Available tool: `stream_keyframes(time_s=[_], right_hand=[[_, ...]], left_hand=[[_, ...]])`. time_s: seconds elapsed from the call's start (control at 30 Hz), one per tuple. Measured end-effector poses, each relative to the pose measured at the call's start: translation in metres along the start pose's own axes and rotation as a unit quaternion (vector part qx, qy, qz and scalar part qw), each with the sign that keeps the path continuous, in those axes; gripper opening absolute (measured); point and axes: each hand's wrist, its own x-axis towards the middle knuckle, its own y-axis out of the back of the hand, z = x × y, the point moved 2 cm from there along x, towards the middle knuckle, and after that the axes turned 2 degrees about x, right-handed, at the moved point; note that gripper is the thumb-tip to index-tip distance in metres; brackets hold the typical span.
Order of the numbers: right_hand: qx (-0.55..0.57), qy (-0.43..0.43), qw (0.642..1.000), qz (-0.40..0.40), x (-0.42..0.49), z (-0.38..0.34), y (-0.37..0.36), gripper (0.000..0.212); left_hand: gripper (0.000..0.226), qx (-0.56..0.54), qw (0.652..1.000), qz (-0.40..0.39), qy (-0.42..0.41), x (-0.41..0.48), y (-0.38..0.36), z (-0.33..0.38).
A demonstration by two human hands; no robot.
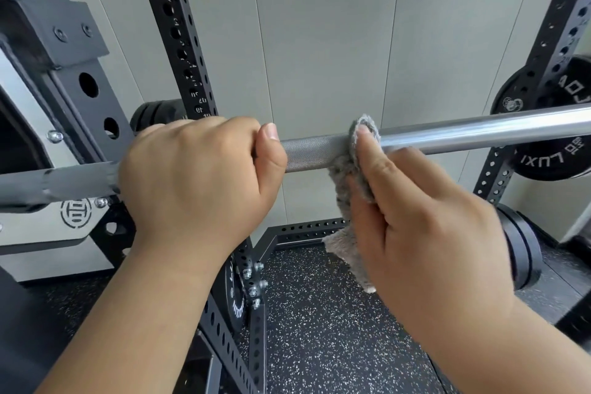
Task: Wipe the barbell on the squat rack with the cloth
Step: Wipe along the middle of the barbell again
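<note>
Two hands work on the barbell, which lies across the squat rack. The left hand is curled around the knurled part, and the right hand pinches the grey cloth against the bar just beside it.

Silver knurled steel barbell, horizontal before black perforated steel rack upright. Left hand grips the bar; right hand, near it, holds grey fluffy cloth against the bar. Black weight plate at right; speckled rubber floor below.
</note>
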Motion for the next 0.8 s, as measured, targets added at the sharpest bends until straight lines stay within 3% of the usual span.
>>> stream_keyframes(time_s=[0.13,0.3,0.4,0.53,0.8], right_hand=[[0.000,0.017,1.000,-0.027,-0.005,-0.016,-0.007,0.045],[0.002,-0.026,0.999,-0.019,0.002,-0.006,0.004,0.042],[0.008,0.015,0.999,-0.045,-0.007,-0.021,-0.009,0.047],[0.029,0.000,0.999,-0.026,-0.005,-0.009,0.000,0.044],[0.028,-0.011,0.999,-0.033,0.007,0.004,0.007,0.041]], left_hand=[[0.042,-0.012,1.000,0.016,0.006,-0.001,0.001,0.001],[0.036,-0.024,0.998,0.053,0.005,-0.003,-0.003,0.001],[0.035,-0.032,0.996,0.086,-0.001,-0.005,-0.003,0.000],[0.037,-0.033,0.991,0.131,-0.010,-0.007,-0.005,0.001],[0.032,-0.045,0.993,0.113,-0.011,-0.007,-0.003,0.002]])
